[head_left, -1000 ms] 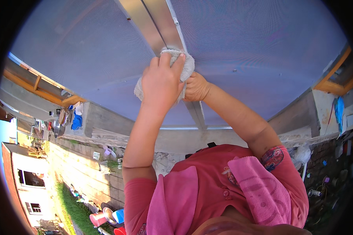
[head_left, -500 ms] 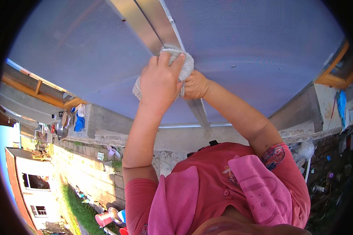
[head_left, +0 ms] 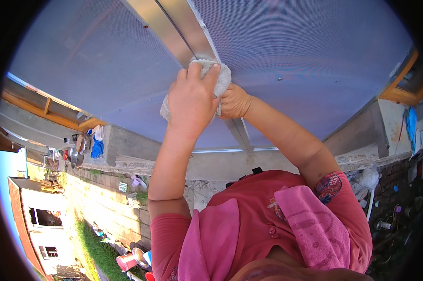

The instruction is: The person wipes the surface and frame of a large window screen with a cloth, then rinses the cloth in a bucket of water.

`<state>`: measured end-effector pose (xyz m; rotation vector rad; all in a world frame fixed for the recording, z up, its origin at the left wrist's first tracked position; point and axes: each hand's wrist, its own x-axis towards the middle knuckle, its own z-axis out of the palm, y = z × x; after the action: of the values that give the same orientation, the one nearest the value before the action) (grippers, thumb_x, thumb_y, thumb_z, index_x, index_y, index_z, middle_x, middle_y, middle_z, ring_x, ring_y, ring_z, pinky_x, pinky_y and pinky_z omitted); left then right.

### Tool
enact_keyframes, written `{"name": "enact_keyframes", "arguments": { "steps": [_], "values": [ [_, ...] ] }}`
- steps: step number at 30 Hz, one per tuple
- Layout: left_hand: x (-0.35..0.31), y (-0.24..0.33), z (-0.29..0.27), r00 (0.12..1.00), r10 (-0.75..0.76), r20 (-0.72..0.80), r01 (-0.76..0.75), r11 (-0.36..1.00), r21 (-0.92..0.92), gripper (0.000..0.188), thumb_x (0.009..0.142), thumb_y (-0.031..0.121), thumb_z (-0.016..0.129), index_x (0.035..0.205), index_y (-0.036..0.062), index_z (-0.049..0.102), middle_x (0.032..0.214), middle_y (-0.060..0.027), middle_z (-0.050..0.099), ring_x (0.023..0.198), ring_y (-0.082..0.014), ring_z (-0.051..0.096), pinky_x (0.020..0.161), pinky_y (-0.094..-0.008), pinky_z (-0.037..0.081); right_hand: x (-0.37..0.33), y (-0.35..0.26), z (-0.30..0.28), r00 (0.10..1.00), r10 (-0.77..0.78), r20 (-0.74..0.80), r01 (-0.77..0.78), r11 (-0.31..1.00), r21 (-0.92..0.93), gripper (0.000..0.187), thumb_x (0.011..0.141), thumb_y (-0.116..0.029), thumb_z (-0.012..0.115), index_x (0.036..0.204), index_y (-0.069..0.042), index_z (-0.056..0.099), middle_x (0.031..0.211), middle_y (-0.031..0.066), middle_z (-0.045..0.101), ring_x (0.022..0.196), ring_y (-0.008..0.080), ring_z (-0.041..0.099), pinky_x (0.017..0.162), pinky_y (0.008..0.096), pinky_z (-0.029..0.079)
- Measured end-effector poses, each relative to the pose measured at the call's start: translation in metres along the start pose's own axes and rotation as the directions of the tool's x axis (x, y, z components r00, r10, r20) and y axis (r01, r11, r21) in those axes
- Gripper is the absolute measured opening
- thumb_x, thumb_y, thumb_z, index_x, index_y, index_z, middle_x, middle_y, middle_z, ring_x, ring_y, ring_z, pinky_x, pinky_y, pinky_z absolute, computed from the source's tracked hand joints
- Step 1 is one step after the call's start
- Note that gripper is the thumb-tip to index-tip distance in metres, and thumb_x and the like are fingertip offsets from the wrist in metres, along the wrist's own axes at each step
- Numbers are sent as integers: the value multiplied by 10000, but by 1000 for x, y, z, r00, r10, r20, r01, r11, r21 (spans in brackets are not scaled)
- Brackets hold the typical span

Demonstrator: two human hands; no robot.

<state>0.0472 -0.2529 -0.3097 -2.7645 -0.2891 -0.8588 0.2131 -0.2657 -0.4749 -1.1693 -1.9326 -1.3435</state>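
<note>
A crumpled light grey cloth [head_left: 224,76] lies against the metal frame strip [head_left: 185,29] between two mesh screen panels. My left hand [head_left: 191,96] is bent over the cloth, gripping it and pressing it to the metal. Close by on the right, my right hand [head_left: 235,102] is closed at the lower edge of the cloth. Its fingertips are hidden behind the cloth and the left hand, so what they grip does not show. Mesh fills the left screen [head_left: 94,56] and the right screen [head_left: 305,47].
A pink towel [head_left: 312,229] hangs over my shoulders. Below the screens runs a concrete ledge [head_left: 220,172]. Wooden window frames [head_left: 401,96] flank both sides. At left, blue and white items [head_left: 97,146] hang by the wall, above a paved yard [head_left: 113,196] with a pink bucket [head_left: 126,262].
Both hands and the cloth keep nearly the same place on the frame strip. The view has shifted very slightly.
</note>
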Motion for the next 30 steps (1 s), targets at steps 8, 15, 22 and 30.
{"name": "enact_keyframes", "arguments": {
  "steps": [8, 15, 22, 30],
  "values": [
    [1, 0, 1, 997, -16, -74, 14, 1000, -27, 667, 645, 96, 821, 1289, 198, 681, 1132, -91, 589, 1016, -298, 611, 831, -399, 538, 0, -1, 5, 1000, 7, -23, -7, 1000, 10, 429, 660, -349, 664, 1056, -232, 778, 1202, -44, 703, 1335, 259, 501, 1197, 481, 304],
    [1, 2, 1, 999, -8, -31, 7, 999, -33, 650, 645, 97, 819, 1274, 197, 688, 1125, -91, 588, 1016, -302, 610, 829, -407, 534, -5, 0, 4, 999, 8, -35, -6, 998, 67, 489, 682, -344, 675, 1153, -227, 735, 1290, -34, 666, 1360, 262, 485, 1202, 485, 296],
    [-14, -5, 4, 991, -78, -110, 69, 995, -77, 602, 669, 108, 796, 1259, 177, 697, 1123, -100, 605, 1028, -310, 628, 828, -399, 539, 6, 2, -8, 999, 30, 11, -32, 992, 119, 356, 720, -274, 666, 1058, -207, 757, 1230, -49, 687, 1313, 201, 527, 1191, 462, 333],
    [-22, -8, 1, 980, -112, -162, 109, 994, -29, 652, 660, 162, 829, 1291, 154, 666, 1126, -93, 574, 993, -300, 619, 780, -398, 554, 15, 5, -19, 999, 18, -35, -14, 992, 126, 305, 698, -264, 691, 982, -170, 748, 1105, -63, 685, 1201, 187, 572, 1172, 432, 369]
  ]
}}
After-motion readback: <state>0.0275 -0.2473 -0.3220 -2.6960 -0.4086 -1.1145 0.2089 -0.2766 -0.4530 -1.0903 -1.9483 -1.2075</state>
